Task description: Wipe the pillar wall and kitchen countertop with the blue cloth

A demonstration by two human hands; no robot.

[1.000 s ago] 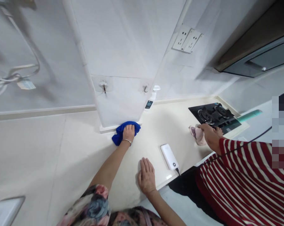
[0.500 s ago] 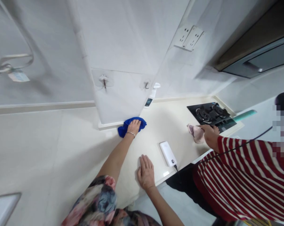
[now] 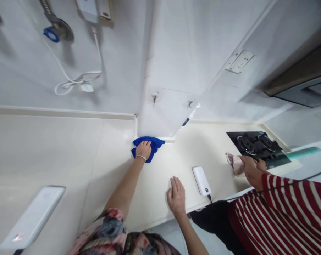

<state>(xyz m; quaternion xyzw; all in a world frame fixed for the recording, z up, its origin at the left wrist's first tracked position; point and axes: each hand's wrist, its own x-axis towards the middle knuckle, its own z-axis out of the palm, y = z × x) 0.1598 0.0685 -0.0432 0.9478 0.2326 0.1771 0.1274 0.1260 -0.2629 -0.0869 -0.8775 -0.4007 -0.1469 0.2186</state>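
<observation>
Wall column [image 3: 162,113] blocking the counter [image 3: 96,159] behind the blue cloth [image 3: 152,145], power bank [image 3: 201,180] lying right of the right hand [image 3: 176,196], co-worker's arm [image 3: 252,173] occupying the hob [image 3: 258,145] end, bare counter lying open leftward.

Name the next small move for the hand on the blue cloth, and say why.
Probably a short sweep of the blue cloth along the foot of the white wall column. The left hand presses it flat on the countertop right at that corner, while the right hand rests flat near the edge, apparently for support.
</observation>
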